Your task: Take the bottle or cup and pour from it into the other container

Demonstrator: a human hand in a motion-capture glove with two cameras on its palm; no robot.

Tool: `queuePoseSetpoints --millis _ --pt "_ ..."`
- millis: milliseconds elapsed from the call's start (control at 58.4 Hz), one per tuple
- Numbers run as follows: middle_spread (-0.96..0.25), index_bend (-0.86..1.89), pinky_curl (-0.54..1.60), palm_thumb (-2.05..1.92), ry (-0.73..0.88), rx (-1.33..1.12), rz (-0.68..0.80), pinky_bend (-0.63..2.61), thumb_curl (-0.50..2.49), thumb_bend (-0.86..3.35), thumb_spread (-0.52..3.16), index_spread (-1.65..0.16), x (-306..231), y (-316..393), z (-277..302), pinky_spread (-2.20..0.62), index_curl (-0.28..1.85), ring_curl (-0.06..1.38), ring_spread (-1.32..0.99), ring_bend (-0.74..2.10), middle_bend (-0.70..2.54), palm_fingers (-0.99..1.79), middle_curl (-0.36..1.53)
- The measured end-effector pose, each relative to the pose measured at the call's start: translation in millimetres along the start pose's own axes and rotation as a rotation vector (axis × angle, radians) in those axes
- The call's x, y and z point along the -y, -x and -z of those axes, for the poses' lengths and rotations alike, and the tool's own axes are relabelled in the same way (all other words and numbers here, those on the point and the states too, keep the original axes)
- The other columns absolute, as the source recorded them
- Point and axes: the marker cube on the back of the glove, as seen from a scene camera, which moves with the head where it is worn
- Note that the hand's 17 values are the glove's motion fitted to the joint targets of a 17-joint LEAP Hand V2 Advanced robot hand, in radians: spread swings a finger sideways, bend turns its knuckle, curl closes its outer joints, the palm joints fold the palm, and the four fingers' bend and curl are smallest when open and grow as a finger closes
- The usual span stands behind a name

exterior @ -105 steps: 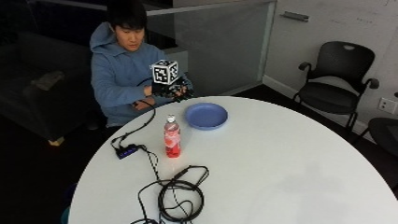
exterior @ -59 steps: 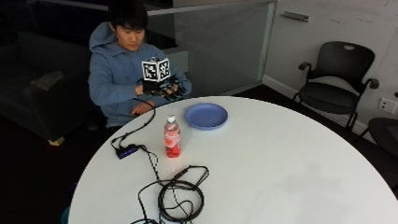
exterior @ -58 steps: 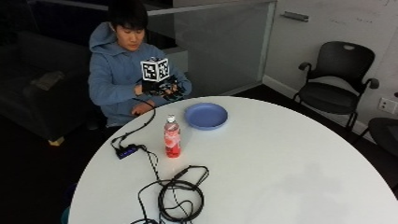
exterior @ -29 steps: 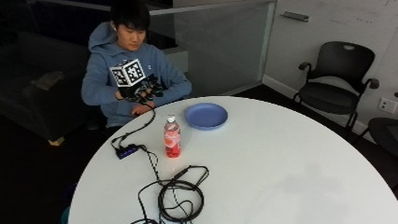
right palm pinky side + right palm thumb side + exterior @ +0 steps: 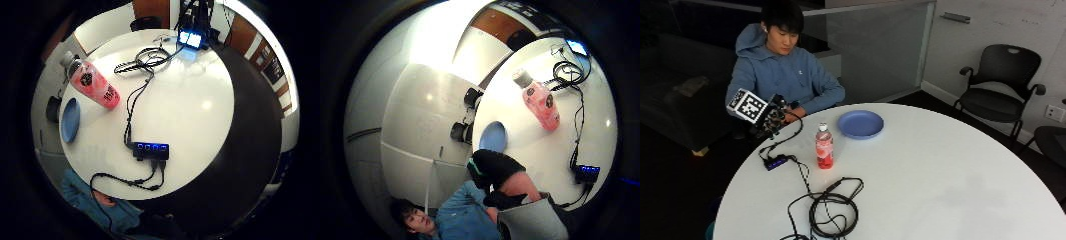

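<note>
In the outside view a clear bottle (image 5: 824, 150) of pink drink with a white cap stands upright on the round white table (image 5: 939, 175). Just behind it, to the right, lies a blue plate (image 5: 861, 124). My gloved right hand (image 5: 776, 119) hovers over the table's left edge, left of the bottle and a hand's width away from it, holding nothing. Both palm views look down on the bottle (image 5: 95, 85) (image 5: 540, 102) and the plate (image 5: 70, 120) (image 5: 494, 137) from a distance, with nothing between them and the palm.
A black USB hub (image 5: 776, 162) with blue lights lies under the hand, its cable running to a coil of black cables (image 5: 830, 210) at the front edge. Black office chairs (image 5: 999, 95) stand behind the table on the right.
My hand has dropped from chest height behind the plate, moving left and down to the table's left edge above the hub. Bottle and plate have not moved.
</note>
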Motion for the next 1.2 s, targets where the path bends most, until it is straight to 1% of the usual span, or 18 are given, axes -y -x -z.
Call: queuePoseSetpoints --millis 103,206,274,445,548,634,702,805,1045,1148,1199 --pt "0.05 0.13 0.28 0.33 -0.019 0.089 -0.035 0.68 0.32 -0.04 0.89 -0.33 4 -12 -1 0.18 0.21 0.29 0.08 0.42 0.18 -0.05 0.28" --pt "0.07 0.14 0.27 0.35 -0.164 0.171 -0.004 0.65 0.33 -0.03 0.88 -0.31 22 -25 -9 0.18 0.22 0.29 0.08 0.42 0.2 -0.02 0.29" --pt "0.08 0.14 0.27 0.37 -0.072 0.225 -0.024 0.64 0.33 -0.03 0.87 -0.3 18 -30 -15 0.18 0.22 0.29 0.08 0.43 0.2 -0.01 0.3" --pt "0.09 0.14 0.26 0.4 -0.067 0.348 -0.036 0.63 0.34 -0.03 0.87 -0.29 27 -35 -38 0.19 0.22 0.29 0.09 0.44 0.21 0.02 0.31" --pt "0.1 0.13 0.26 0.41 -0.048 0.37 -0.008 0.64 0.34 -0.03 0.86 -0.29 30 -35 -53 0.2 0.22 0.29 0.09 0.44 0.21 0.03 0.32" --pt "0.1 0.13 0.26 0.42 -0.059 0.399 -0.037 0.64 0.34 -0.03 0.86 -0.29 38 -30 -67 0.2 0.22 0.3 0.09 0.46 0.21 0.03 0.32" --pt "0.1 0.12 0.27 0.43 -0.021 0.414 -0.017 0.65 0.34 -0.03 0.86 -0.28 42 -28 -75 0.2 0.22 0.3 0.1 0.48 0.21 0.04 0.32" --pt "0.11 0.12 0.27 0.44 -0.043 0.457 -0.039 0.66 0.35 -0.03 0.86 -0.28 49 -23 -94 0.21 0.21 0.3 0.11 0.49 0.22 0.06 0.33" --pt "0.11 0.12 0.28 0.5 0.007 0.562 -0.028 0.71 0.35 -0.03 0.85 -0.31 65 -6 -129 0.22 0.2 0.31 0.13 0.52 0.2 0.09 0.33" --pt "0.12 0.1 0.29 0.54 -0.019 0.63 -0.041 0.75 0.36 -0.02 0.83 -0.32 70 2 -142 0.22 0.18 0.31 0.14 0.56 0.2 0.13 0.33" --pt "0.11 0.09 0.29 0.58 -0.061 0.653 -0.043 0.76 0.36 -0.02 0.81 -0.34 73 6 -148 0.23 0.17 0.32 0.14 0.6 0.21 0.22 0.33"
